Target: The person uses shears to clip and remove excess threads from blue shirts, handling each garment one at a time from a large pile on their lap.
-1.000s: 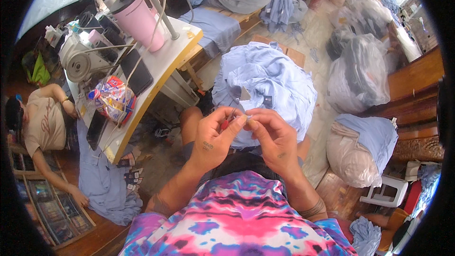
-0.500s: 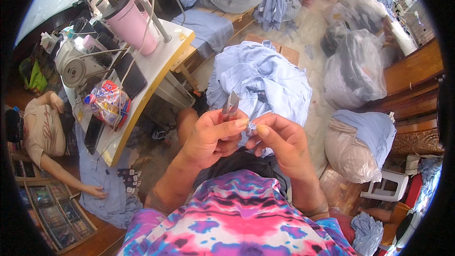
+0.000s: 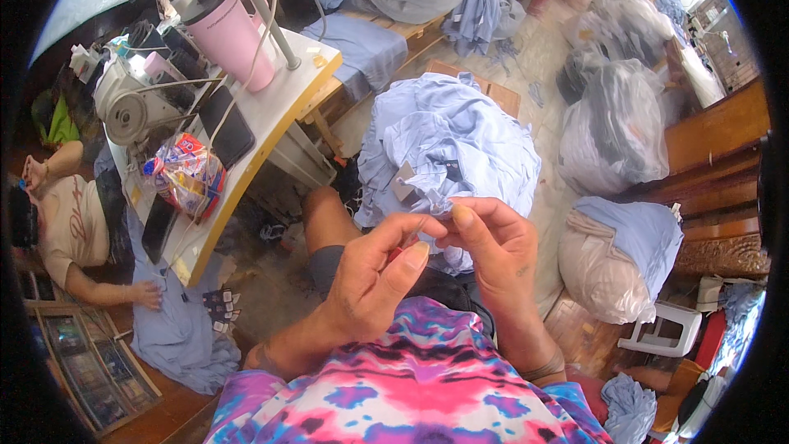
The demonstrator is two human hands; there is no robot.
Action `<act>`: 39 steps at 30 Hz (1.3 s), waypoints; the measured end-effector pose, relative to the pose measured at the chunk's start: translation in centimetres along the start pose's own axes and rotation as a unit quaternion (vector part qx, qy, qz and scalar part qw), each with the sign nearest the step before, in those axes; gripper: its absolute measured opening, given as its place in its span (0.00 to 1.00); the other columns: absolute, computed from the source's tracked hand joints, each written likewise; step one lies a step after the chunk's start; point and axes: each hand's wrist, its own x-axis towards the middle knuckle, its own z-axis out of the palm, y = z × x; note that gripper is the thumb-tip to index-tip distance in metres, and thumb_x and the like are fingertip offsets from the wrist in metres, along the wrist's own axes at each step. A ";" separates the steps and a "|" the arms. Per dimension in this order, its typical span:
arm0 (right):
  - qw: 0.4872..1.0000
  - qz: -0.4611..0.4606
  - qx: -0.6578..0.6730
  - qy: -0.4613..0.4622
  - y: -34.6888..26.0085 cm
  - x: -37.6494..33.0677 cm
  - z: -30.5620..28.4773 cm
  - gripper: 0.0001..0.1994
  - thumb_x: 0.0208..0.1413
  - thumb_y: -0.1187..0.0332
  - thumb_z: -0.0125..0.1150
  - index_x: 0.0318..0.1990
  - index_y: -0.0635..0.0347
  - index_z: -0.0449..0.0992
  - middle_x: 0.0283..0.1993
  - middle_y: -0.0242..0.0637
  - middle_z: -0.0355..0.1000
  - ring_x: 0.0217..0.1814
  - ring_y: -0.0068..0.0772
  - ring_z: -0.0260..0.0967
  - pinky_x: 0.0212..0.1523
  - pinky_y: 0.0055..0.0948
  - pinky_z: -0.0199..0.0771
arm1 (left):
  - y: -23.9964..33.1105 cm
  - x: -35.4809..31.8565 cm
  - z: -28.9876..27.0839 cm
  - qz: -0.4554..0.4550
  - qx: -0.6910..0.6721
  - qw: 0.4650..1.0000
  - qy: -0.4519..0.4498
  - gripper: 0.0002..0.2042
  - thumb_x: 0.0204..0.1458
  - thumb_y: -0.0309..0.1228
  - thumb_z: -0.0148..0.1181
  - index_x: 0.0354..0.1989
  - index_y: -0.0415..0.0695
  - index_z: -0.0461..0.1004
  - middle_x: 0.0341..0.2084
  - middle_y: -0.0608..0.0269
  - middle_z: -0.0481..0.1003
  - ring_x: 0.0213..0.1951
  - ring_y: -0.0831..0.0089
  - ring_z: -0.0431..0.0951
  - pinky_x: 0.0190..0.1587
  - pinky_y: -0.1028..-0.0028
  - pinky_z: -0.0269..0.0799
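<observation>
A large heap of light-blue cloth [image 3: 468,131] lies in front of me. My right hand [image 3: 497,251] pinches a gathered edge of this cloth between thumb and forefinger. Close beside it, my left hand [image 3: 374,271] is closed, its thumb and forefinger reaching toward the pinched edge. A bit of the red-handled thread snips [image 3: 396,255] shows between the left fingers; most of the tool is hidden by the hand. A small greyish piece [image 3: 403,181] lies on the cloth beyond my left fingertips, too unclear to name.
Left stands a white worktable [image 3: 283,82] with a pink tumbler [image 3: 228,37], a phone [image 3: 227,125] and a bag of snacks [image 3: 185,173]. Stuffed plastic bags [image 3: 612,119], a covered bundle [image 3: 616,259] and a white stool [image 3: 666,329] are right. Other people sit far ahead and left.
The snips no longer point up from my left hand; they are tucked inside it. My right hand has shifted slightly right and up. The person at left has moved their arms.
</observation>
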 end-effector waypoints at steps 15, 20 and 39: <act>0.991 -0.083 -0.099 0.018 0.6 -0.2 1.8 0.10 0.66 0.75 0.63 0.50 0.71 0.81 0.41 0.40 0.81 0.43 0.25 0.78 0.47 0.24 0.78 | -0.8 -0.9 0.7 -0.074 0.026 0.995 0.056 0.16 0.65 0.30 0.61 0.56 0.34 0.73 0.33 0.70 0.74 0.32 0.87 0.68 0.34 0.82 0.65; 0.992 -0.078 -0.093 0.022 0.7 -0.2 1.9 0.10 0.67 0.74 0.63 0.50 0.71 0.81 0.40 0.40 0.81 0.43 0.25 0.78 0.46 0.24 0.78 | -1.3 -1.0 0.5 -0.062 0.018 0.996 0.053 0.16 0.65 0.30 0.61 0.57 0.34 0.73 0.34 0.70 0.75 0.33 0.87 0.68 0.34 0.83 0.64; 0.994 -0.057 -0.092 0.032 1.1 -0.2 2.3 0.10 0.67 0.72 0.64 0.51 0.70 0.81 0.42 0.38 0.82 0.42 0.20 0.77 0.45 0.21 0.77 | -1.6 -0.6 0.3 -0.059 -0.037 0.995 0.069 0.14 0.65 0.31 0.62 0.55 0.36 0.73 0.25 0.72 0.72 0.22 0.87 0.68 0.23 0.81 0.61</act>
